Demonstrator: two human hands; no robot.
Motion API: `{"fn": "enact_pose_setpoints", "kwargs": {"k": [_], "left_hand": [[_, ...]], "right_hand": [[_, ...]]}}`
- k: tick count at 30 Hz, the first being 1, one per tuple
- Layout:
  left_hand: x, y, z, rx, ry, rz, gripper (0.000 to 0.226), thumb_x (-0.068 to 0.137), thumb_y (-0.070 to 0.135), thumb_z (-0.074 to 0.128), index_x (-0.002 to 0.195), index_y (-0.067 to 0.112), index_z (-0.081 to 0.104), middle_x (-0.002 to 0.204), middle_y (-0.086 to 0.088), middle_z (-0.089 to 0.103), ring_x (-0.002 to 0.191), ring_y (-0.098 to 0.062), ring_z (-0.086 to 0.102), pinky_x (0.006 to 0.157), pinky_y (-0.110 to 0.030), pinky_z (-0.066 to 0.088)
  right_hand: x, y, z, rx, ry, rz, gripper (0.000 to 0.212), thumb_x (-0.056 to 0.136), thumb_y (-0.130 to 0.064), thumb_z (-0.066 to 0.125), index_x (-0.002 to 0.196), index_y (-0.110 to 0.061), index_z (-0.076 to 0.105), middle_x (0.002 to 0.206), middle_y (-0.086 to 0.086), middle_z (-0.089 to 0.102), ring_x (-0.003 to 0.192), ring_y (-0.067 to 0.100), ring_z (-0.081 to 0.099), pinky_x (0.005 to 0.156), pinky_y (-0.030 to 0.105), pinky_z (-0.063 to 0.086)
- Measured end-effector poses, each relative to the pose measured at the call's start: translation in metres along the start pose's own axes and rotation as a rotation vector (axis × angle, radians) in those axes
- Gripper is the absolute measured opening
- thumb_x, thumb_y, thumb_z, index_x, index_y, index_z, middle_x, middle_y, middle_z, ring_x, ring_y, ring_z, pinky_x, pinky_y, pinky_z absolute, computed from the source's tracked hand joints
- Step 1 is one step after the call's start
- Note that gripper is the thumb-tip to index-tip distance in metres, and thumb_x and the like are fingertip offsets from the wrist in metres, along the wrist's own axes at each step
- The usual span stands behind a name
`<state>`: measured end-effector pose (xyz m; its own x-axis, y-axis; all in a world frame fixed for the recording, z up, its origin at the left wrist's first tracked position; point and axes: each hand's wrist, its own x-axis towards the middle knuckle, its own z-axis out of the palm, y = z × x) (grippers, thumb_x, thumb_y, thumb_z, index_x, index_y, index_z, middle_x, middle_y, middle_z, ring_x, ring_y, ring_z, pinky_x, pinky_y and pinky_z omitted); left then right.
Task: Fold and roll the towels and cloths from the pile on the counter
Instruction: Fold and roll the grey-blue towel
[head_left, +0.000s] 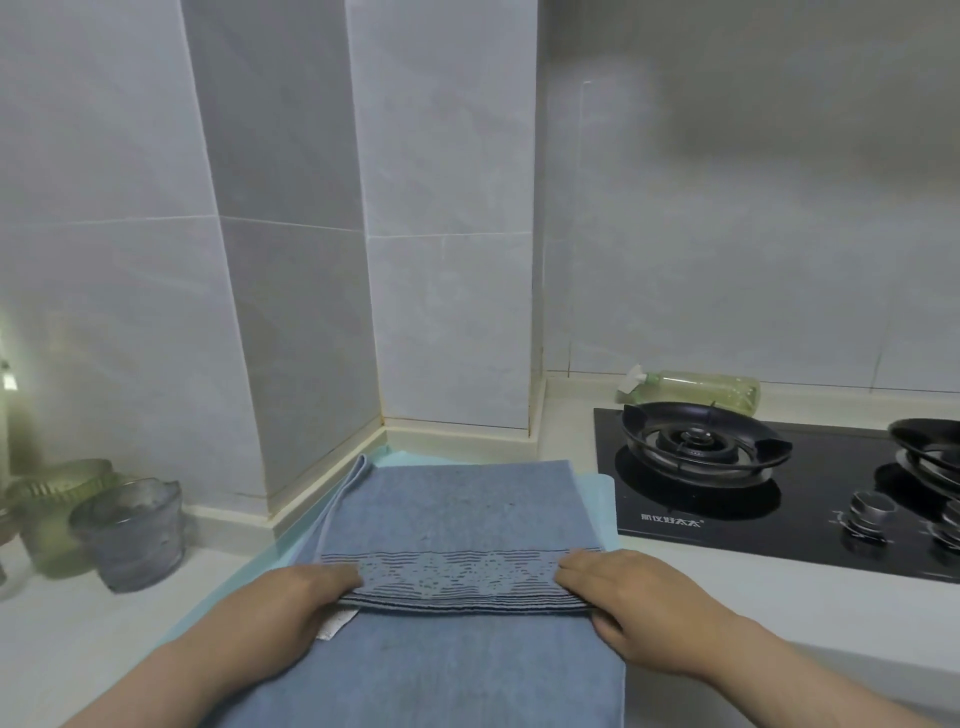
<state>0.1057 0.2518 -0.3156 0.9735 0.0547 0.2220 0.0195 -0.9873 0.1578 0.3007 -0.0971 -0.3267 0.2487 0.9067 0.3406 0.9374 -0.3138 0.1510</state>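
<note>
Blue towel (457, 514) spread on a pale teal cloth (597, 499) on the desk (78, 623), stove (810, 509) just beside, left grip (306, 603) and right grip (628, 597) each pinching one end of the towel's patterned folded edge

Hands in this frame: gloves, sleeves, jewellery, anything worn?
Nothing worn that shows. The left hand and right hand are bare: no gloves, rings or watch visible. The left forearm and right forearm are bare to the frame edge, with no sleeve or cuff in view.
</note>
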Motion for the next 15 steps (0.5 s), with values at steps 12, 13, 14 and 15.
{"fn": "enact_pose_setpoints", "kwargs": {"k": [12, 13, 14, 15], "left_hand": [[-0.018, 0.012, -0.022, -0.2, 0.204, -0.186, 0.049, 0.089, 0.0, 0.055, 0.109, 0.042, 0.071, 0.105, 0.036, 0.064, 0.102, 0.003, 0.061, 0.085, -0.008, 0.038], [-0.021, 0.014, -0.025, -0.206, 0.202, -0.211, 0.046, 0.089, 0.001, 0.055, 0.109, 0.039, 0.071, 0.111, 0.026, 0.066, 0.102, -0.002, 0.061, 0.084, -0.01, 0.038], [-0.024, 0.016, -0.029, -0.212, 0.209, -0.209, 0.051, 0.089, 0.001, 0.056, 0.103, 0.049, 0.069, 0.11, 0.023, 0.066, 0.099, -0.002, 0.06, 0.082, -0.009, 0.037], [-0.028, 0.017, -0.032, -0.212, 0.231, -0.201, 0.061, 0.088, 0.001, 0.057, 0.09, 0.062, 0.063, 0.105, 0.027, 0.064, 0.094, 0.001, 0.06, 0.08, -0.006, 0.037]], "right_hand": [[-0.003, -0.014, 0.002, 0.179, 0.153, 0.266, 0.048, 0.091, -0.009, 0.05, 0.134, -0.027, 0.058, 0.144, -0.007, 0.05, 0.131, 0.01, 0.049, 0.109, 0.018, 0.025], [-0.004, -0.017, 0.001, 0.211, 0.148, 0.278, 0.049, 0.094, -0.01, 0.043, 0.138, -0.027, 0.053, 0.149, -0.008, 0.044, 0.137, 0.01, 0.042, 0.112, 0.016, 0.015], [-0.004, -0.018, 0.0, 0.226, 0.15, 0.29, 0.05, 0.094, -0.012, 0.039, 0.14, -0.026, 0.052, 0.15, -0.009, 0.042, 0.139, 0.011, 0.04, 0.112, 0.015, 0.01], [-0.005, -0.021, -0.004, 0.242, 0.162, 0.302, 0.05, 0.093, -0.013, 0.037, 0.14, -0.026, 0.052, 0.15, -0.008, 0.042, 0.139, 0.011, 0.04, 0.113, 0.015, 0.009]]}}
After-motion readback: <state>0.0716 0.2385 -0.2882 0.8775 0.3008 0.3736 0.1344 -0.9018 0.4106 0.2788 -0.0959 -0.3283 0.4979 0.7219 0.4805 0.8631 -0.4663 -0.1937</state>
